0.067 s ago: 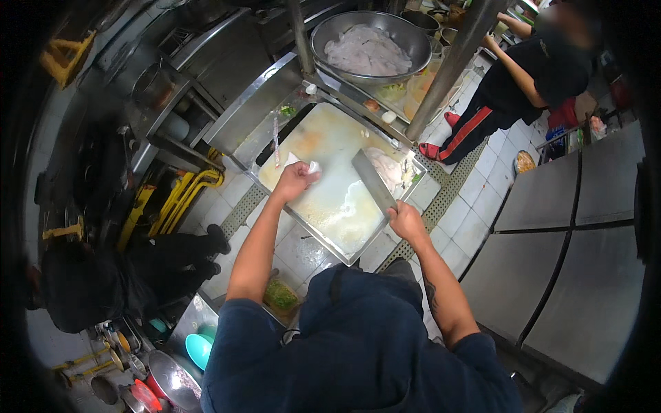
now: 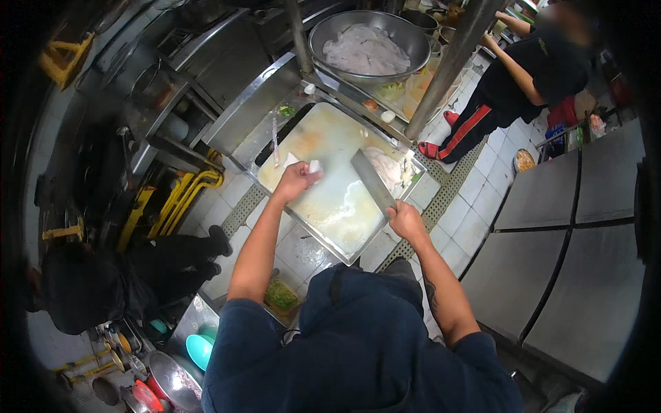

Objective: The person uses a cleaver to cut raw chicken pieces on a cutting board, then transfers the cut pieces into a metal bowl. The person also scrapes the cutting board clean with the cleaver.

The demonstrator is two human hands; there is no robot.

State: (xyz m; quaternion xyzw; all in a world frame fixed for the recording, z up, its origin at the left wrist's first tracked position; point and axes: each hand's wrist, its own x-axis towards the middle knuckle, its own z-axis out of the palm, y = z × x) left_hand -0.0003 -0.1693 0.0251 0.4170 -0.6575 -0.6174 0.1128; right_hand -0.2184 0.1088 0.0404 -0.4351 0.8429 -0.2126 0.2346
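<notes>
My left hand [image 2: 296, 182] is closed over the left side of a large pale cutting board [image 2: 329, 215]. Its fingers pinch a small white piece of food [image 2: 315, 166], whose kind I cannot make out. Another white scrap [image 2: 291, 159] lies beside those fingers. My right hand [image 2: 406, 219] grips the handle of a broad cleaver [image 2: 372, 180], its blade slanting up and left over the board. Just past the blade, a heap of pale, wet-looking raw food [image 2: 385, 167] lies at the board's right edge.
Behind the board stands a big metal bowl [image 2: 321, 54] of whitish raw pieces, near a slanting metal post [image 2: 447, 76]. A co-worker [image 2: 533, 76] stands at the far right, another person [image 2: 89, 286] at the left. Steel cabinet doors [image 2: 585, 275] flank my right side.
The white piece in my left fingers has turned slightly and shows a squarer face. The cleaver and my right hand look almost unmoved.
</notes>
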